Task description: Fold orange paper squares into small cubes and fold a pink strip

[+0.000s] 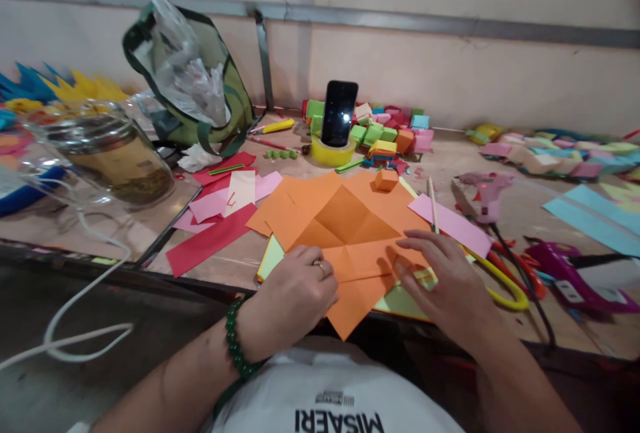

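Pale wall (pixel 400 79), brown desk (pixel 430 153), dark floor (pixel 30 406)
On my remote feed I see a grey rail (pixel 400 21) crossing the wall, a metal strip (pixel 264 63) dropping from it toward the desk, and a dark seam (pixel 167 236) dividing the desk; the floor looks dim.

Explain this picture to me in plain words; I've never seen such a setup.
There's no machine: a camera worn on the head looks forward and down at the wearer's two bare hands. The left hand curls over a creased orange sheet; its fingertips are hidden, so its grip is unclear. The right hand, fingers spread, is at the sheet's other side. Also on the table are a red paper strip, a pink glue gun and a phone propped at a yellow tape roll.
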`<state>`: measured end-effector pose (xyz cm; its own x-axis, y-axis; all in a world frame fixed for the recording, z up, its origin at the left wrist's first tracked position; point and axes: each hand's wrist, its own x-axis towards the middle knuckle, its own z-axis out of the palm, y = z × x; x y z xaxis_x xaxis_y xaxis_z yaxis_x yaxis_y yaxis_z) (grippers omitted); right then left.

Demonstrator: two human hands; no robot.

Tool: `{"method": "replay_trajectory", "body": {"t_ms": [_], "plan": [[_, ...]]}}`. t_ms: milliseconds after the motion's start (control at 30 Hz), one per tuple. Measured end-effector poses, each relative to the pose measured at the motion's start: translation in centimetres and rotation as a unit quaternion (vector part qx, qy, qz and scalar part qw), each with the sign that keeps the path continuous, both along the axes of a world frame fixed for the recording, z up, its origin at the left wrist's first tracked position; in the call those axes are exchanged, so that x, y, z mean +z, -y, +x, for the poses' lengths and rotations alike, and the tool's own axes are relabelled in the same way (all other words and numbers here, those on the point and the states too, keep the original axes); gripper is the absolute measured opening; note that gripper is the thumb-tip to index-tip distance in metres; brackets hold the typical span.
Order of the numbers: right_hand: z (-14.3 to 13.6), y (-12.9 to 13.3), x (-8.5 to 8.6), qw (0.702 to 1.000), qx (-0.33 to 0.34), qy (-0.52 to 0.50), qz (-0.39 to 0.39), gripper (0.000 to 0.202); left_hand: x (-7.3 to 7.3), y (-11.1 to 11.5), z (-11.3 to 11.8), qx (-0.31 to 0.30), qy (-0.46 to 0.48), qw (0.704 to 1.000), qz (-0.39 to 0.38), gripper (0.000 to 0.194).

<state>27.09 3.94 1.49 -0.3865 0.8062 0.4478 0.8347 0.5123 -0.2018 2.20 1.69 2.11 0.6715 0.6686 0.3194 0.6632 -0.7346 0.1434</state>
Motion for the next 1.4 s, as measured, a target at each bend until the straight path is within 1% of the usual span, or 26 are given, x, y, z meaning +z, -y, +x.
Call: {"method": "replay_trajectory", "body": {"t_ms": [33,100,133,233,300,367,500,600,667,767,833,900,1000,1067,1100,1233,1333,1400], "plan": [[-0.5,0.3,0.3,1.000,0.019,-0.001,0.012,0.026,0.0,-0.1,0.4,0.003,-0.026,1.000,0.011,0.015],[-1.6,0.6,0.7,0.997,0.073,0.012,0.002,0.029,0.0,-0.4,1.2,0.004,-0.070,0.997,0.041,0.009],[-2.1,0.7,0.7,0.994,0.105,0.022,-0.009,0.030,0.0,-0.4,1.5,0.000,-0.086,0.995,0.056,0.010],[-3.3,0.6,0.3,0.982,0.184,0.033,-0.022,0.030,0.0,-0.5,2.0,-0.018,-0.111,0.989,0.095,0.011],[-3.6,0.3,0.1,0.977,0.208,0.038,-0.012,0.024,0.0,-0.6,1.8,-0.028,-0.112,0.986,0.118,0.012],[-3.5,0.1,0.1,0.976,0.210,0.049,-0.002,0.020,0.1,-0.7,1.1,-0.026,-0.104,0.985,0.132,0.013],[-2.5,-0.2,0.1,0.979,0.197,0.051,0.019,0.019,0.5,-1.2,-0.9,-0.014,-0.072,0.985,0.156,0.016],[-2.1,0.0,0.0,0.982,0.183,0.041,0.027,0.019,0.5,-1.7,-2.0,-0.009,-0.068,0.986,0.153,0.018],[-2.5,0.4,-0.1,0.983,0.176,0.053,0.014,0.019,0.4,-1.8,-2.1,0.012,-0.083,0.988,0.131,0.018],[-4.1,1.1,0.1,0.982,0.158,0.105,-0.003,0.021,0.2,-1.3,-1.3,0.044,-0.092,0.992,0.074,0.017],[-5.3,1.4,0.2,0.982,0.140,0.130,0.002,0.022,0.1,-0.6,-0.5,0.041,-0.077,0.996,0.023,0.021],[-6.0,1.5,0.2,0.982,0.139,0.128,0.002,0.022,0.0,0.3,0.1,0.041,-0.049,0.998,-0.024,0.025],[-5.5,1.3,0.0,0.978,0.187,0.077,-0.043,0.020,-0.2,1.3,0.2,0.057,-0.012,0.995,-0.076,0.033],[-4.4,0.9,0.0,0.971,0.222,0.027,-0.090,0.024,-0.3,1.8,0.0,0.060,-0.006,0.994,-0.094,0.037],[-3.7,0.7,0.1,0.967,0.229,0.005,-0.112,0.026,-0.4,1.9,-0.1,0.060,-0.006,0.994,-0.095,0.038],[-1.5,-0.5,0.6,0.951,0.206,-0.059,-0.223,0.020,-0.9,2.0,0.1,0.048,0.003,0.996,-0.074,0.042],[-0.8,-1.5,1.0,0.925,0.189,-0.109,-0.310,0.015,-1.2,1.8,0.5,0.023,0.028,0.996,-0.081,0.042],[-0.7,-2.2,1.2,0.915,0.166,-0.132,-0.342,0.015,-1.3,1.9,0.7,0.015,0.046,0.994,-0.094,0.037]]}}
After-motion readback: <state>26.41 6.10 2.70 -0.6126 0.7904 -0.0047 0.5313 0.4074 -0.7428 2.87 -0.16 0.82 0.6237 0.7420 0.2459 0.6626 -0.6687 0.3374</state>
